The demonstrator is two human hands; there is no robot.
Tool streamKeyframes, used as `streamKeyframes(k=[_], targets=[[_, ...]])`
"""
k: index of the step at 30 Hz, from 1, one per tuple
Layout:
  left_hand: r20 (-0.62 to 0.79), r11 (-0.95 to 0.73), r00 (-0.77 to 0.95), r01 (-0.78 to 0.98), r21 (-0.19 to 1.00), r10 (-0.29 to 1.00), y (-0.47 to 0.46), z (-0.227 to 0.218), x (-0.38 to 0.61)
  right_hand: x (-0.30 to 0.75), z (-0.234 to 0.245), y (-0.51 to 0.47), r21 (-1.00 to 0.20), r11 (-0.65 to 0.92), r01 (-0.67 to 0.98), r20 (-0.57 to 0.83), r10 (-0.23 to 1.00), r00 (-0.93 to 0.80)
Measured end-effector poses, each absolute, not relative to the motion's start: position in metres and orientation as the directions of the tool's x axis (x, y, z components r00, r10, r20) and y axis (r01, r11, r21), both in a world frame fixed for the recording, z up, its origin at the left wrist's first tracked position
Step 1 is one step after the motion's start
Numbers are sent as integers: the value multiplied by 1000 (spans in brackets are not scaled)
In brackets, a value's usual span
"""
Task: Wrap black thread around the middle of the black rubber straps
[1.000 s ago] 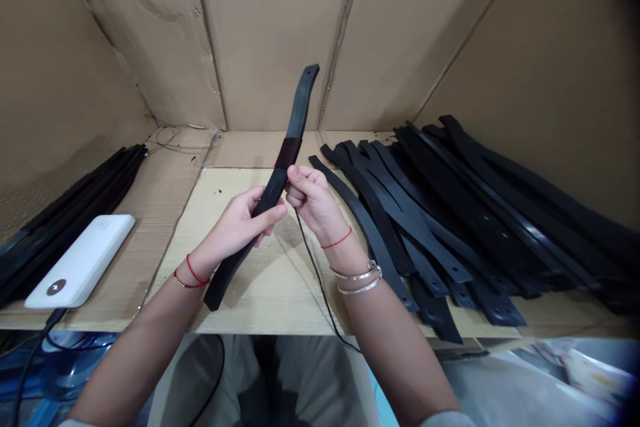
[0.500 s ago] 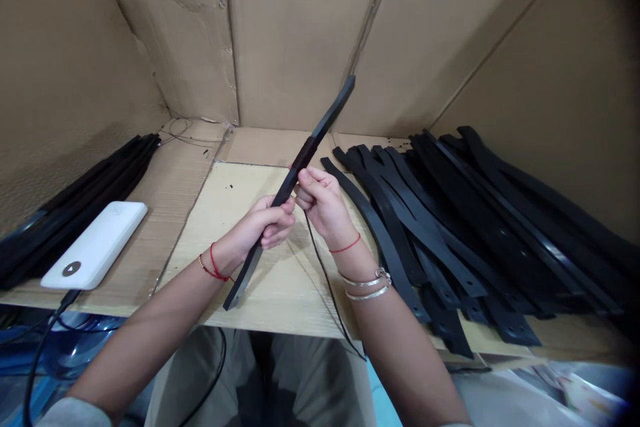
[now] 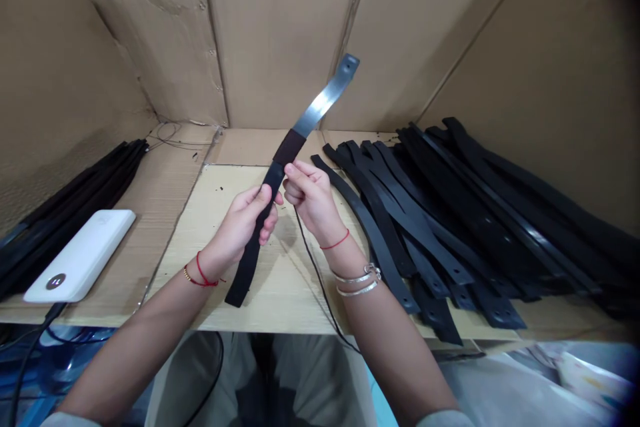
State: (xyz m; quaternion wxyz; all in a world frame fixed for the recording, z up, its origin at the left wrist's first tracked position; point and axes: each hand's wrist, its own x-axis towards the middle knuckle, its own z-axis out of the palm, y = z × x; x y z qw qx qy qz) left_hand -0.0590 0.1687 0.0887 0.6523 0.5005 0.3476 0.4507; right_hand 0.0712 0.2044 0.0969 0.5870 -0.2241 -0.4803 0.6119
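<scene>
A long, curved, flat metal strip [image 3: 321, 105] is held at a slant over the table, its shiny upper end with a small hole pointing away to the right. A dark brown band [image 3: 289, 147] is wrapped around its middle, and black covers the strip below that. My left hand [image 3: 249, 218] is closed around the black lower part, thumb on top. Just beneath the band, my right hand [image 3: 311, 195] pinches a thin black cord [image 3: 320, 267] against the strip's right edge. The cord hangs from my fingers past the table's front edge.
A pile of black curved strips [image 3: 415, 227] lies at the right. More dark strips [image 3: 95, 190] are bundled at the left, beside a white power bank [image 3: 83, 257] with a cable. Cardboard walls [image 3: 280, 33] enclose the table [image 3: 185, 280] at the back and sides.
The strip has been rolled in my hands, so its broad shiny face now shows instead of its narrow edge. The view has shifted slightly, and both hands keep their hold.
</scene>
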Motion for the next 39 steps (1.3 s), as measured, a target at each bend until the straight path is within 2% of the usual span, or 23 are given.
streamKeyframes(k=[3, 6, 8, 10, 12, 15, 17, 18, 21, 24, 26, 28, 31, 34, 36, 39], targets=[[8, 161, 440, -346, 924, 898, 170, 88, -62, 73, 98, 203, -847, 137, -514, 306, 916, -260], [-20, 345, 612, -418, 841, 790, 172, 87, -67, 75, 99, 201, -844, 100, -526, 302, 901, -313], [-34, 446, 699, -418, 792, 714, 174, 86, -69, 76, 100, 200, -845, 79, -529, 290, 899, -329], [-59, 468, 718, -387, 795, 694, 174, 85, -68, 76, 100, 199, -849, 81, -521, 277, 910, -309], [-93, 395, 655, -330, 858, 750, 173, 85, -63, 76, 100, 199, -856, 103, -506, 266, 928, -261], [-67, 125, 399, -121, 985, 915, 170, 86, -55, 73, 99, 200, -866, 125, -484, 248, 948, -198], [-1, 0, 261, 3, 1000, 965, 170, 88, -52, 72, 98, 202, -868, 122, -482, 238, 953, -189], [9, -12, 246, 9, 1000, 969, 170, 88, -52, 71, 97, 203, -868, 113, -484, 235, 951, -201], [-44, 118, 400, -164, 979, 915, 170, 90, -55, 73, 96, 204, -865, 79, -496, 242, 931, -273], [-70, 372, 636, -355, 857, 768, 169, 90, -61, 75, 96, 204, -874, 76, -479, 261, 906, -333], [-60, 503, 730, -406, 763, 681, 169, 90, -63, 76, 97, 203, -878, 93, -470, 274, 901, -335], [-49, 547, 765, -413, 729, 642, 171, 90, -65, 75, 97, 202, -877, 114, -467, 283, 907, -310], [-99, 466, 714, -339, 817, 693, 173, 91, -64, 74, 98, 202, -880, 161, -448, 291, 927, -238], [-118, 197, 466, -124, 972, 877, 173, 90, -61, 72, 96, 204, -883, 190, -429, 287, 942, -174], [-34, 30, 318, 18, 999, 948, 172, 89, -59, 72, 96, 206, -883, 184, -432, 273, 950, -154], [12, -32, 276, 66, 997, 961, 169, 88, -58, 72, 95, 207, -879, 156, -450, 260, 949, -180]])
